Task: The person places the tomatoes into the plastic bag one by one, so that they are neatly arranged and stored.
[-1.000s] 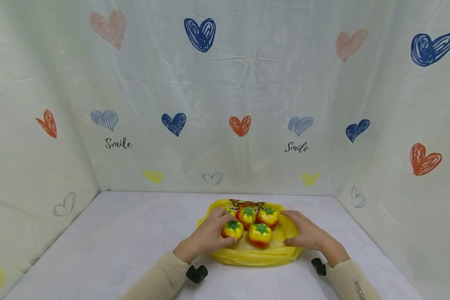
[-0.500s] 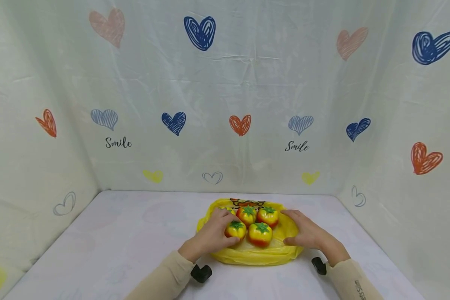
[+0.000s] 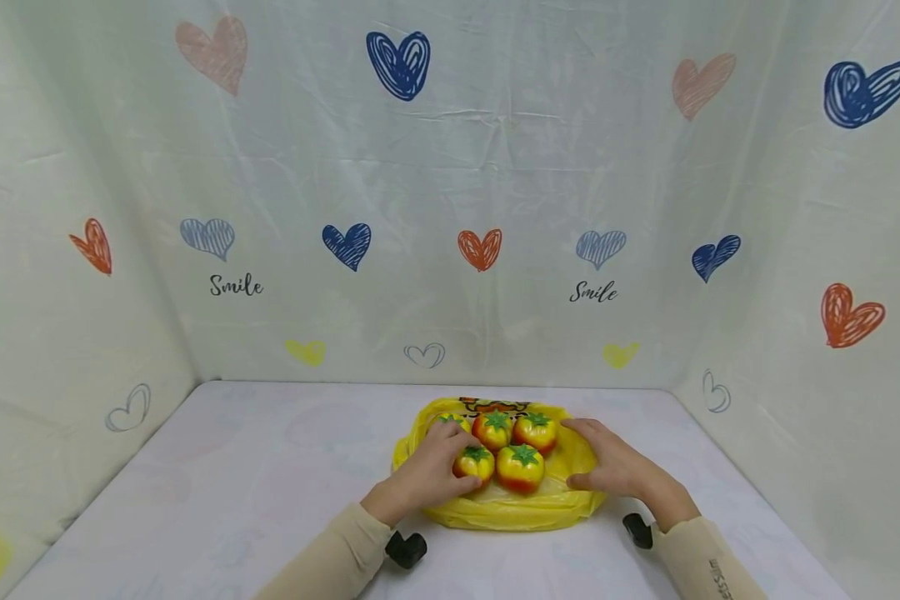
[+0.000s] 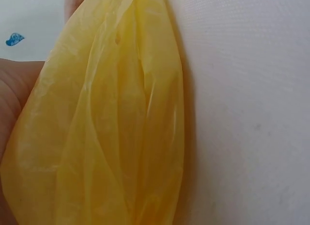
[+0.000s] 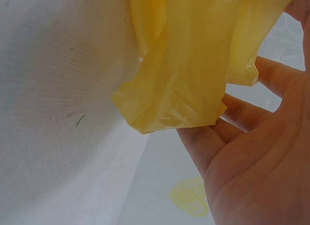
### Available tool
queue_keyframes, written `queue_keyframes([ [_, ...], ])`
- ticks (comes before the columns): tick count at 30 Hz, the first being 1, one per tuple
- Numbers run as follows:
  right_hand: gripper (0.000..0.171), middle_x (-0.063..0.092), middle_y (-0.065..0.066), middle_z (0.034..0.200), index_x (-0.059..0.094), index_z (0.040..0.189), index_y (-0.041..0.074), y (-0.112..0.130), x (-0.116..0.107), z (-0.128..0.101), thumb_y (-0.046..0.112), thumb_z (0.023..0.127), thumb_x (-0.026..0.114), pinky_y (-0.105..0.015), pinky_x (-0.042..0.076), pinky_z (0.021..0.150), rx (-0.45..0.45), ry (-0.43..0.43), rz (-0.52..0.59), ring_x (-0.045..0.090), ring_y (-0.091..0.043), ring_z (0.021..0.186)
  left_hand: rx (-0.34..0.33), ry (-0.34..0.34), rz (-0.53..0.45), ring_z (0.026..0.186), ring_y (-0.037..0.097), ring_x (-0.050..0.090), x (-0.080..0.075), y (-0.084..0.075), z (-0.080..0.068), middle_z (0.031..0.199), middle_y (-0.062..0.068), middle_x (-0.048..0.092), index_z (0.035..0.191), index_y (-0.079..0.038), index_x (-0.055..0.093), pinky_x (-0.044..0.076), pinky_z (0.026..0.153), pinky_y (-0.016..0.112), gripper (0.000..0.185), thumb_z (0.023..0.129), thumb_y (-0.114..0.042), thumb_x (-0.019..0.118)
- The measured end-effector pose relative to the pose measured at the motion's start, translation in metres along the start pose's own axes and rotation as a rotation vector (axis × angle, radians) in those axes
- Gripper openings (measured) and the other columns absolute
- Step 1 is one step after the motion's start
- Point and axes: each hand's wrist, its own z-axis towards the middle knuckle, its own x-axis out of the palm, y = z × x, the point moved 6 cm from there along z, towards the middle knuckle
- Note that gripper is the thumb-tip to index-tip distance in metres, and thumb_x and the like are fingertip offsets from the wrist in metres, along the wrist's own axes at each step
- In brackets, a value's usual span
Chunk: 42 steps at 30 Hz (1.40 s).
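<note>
Several yellow-and-red toy tomatoes with green star-shaped leaf tops lie on a spread yellow plastic bag (image 3: 510, 518). My left hand (image 3: 433, 468) grips the front-left tomato (image 3: 474, 465), thumb on its near side and fingers over its far side. Close by are the front-right tomato (image 3: 521, 468), the back-middle tomato (image 3: 493, 429) and the back-right tomato (image 3: 536, 432). Another tomato (image 3: 453, 421) is partly hidden behind the left hand. At the bag's right edge, my right hand (image 3: 621, 462) has thumb and fingers spread apart, and its fingers touch the plastic in the right wrist view.
The bag lies on a white table (image 3: 292, 467). A white curtain (image 3: 450, 167) with printed hearts encloses the back and both sides. A black wrist camera (image 3: 407, 550) sits below the left wrist, and another black camera (image 3: 637, 531) below the right.
My left hand has shifted slightly right, and the front-left tomato has moved with it, nearer to the front-right one. The right hand has stayed in place.
</note>
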Motion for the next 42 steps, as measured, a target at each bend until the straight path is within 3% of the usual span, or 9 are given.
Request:
queue_keyframes([
  [12, 0.082, 0.036, -0.016, 0.146, 0.042, 0.142, 0.013, -0.0022, -0.001, -0.0006, 0.028, 0.071, 0.08, -0.06, 0.031, 0.103, -0.018, -0.009, -0.005, 0.037, -0.039, 0.131, -0.003, -0.004, 0.035, 0.106, 0.018, 0.043, -0.0049, -0.0013, -0.0011, 0.111, -0.001, 0.052, 0.113, -0.016, 0.065, 0.045, 0.091, 0.036, 0.037, 0.081, -0.032, 0.075],
  [42, 0.083, 0.035, -0.017, 0.146, 0.041, 0.142, 0.014, -0.0044, -0.002, -0.0011, 0.031, 0.071, 0.081, -0.062, 0.031, 0.102, -0.009, -0.008, 0.011, 0.036, -0.039, 0.131, -0.047, 0.034, 0.01, 0.107, 0.017, 0.043, -0.0046, 0.0023, -0.0005, 0.113, -0.002, 0.052, 0.118, -0.017, 0.063, 0.045, 0.092, 0.035, 0.04, 0.083, -0.034, 0.073],
])
